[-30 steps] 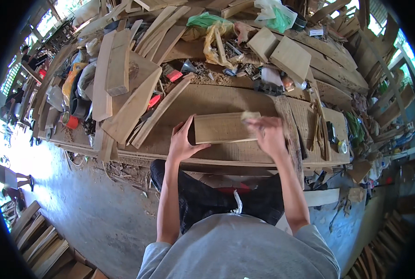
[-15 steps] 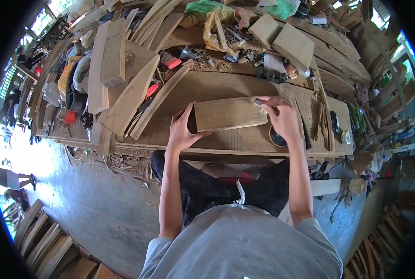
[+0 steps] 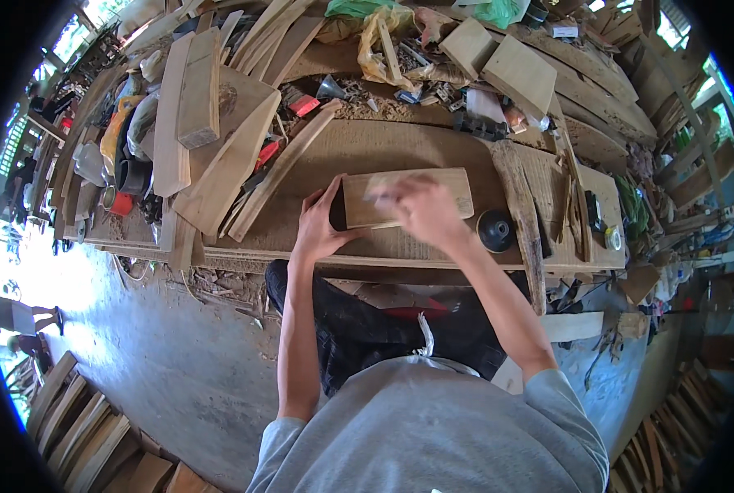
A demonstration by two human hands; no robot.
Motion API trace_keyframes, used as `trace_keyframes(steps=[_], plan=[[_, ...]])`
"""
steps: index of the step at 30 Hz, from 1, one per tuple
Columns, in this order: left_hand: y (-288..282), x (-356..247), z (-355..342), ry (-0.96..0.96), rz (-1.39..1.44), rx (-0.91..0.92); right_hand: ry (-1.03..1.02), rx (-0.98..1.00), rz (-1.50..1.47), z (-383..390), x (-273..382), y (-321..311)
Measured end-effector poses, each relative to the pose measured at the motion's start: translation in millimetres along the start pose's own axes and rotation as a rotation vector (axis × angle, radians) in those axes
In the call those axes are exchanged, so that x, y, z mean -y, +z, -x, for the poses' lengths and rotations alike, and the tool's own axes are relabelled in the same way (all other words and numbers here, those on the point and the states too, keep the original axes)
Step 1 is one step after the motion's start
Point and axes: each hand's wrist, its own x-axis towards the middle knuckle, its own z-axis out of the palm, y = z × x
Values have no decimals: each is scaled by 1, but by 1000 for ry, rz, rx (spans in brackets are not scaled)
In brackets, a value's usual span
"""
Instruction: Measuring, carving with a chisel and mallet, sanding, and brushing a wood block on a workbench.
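A pale rectangular wooden board (image 3: 452, 187) lies on the workbench in front of me, its left end dark. My left hand (image 3: 316, 228) grips that end, thumb along the near edge and fingers at the far corner. Over the board's middle is my right hand (image 3: 424, 212), smeared by motion. Its fingers point left across the top face; whether they hold anything I cannot make out. Just right of the board sits a round black disc (image 3: 495, 231) with a raised centre.
The wooden bench (image 3: 383, 140) carries a long rough stick (image 3: 517, 205) at right, jutting past the front edge. Curved boards (image 3: 240, 160) and thick planks (image 3: 199, 94) are piled left. Metal parts, a yellow plastic bag (image 3: 381, 49) and wooden blocks (image 3: 521, 76) crowd the back.
My right hand has left the board's right end and swung left over its middle. The black disc and the rough stick now show more fully. My left hand keeps its grip.
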Motion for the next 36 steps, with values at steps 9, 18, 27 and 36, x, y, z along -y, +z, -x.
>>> trace_keyframes(steps=[9,18,27,36], plan=[[1,-2,0,-14,-32,2,192,131,-10,-39,10,1],[-1,-7,-5,-19,-16,23,102,248,-16,-21,-25,-23],[1,-1,0,20,-43,8,-266,-22,50,50,-37,-51],[-4,-11,-3,30,-53,51,-99,-2,186,47,-51,-51]])
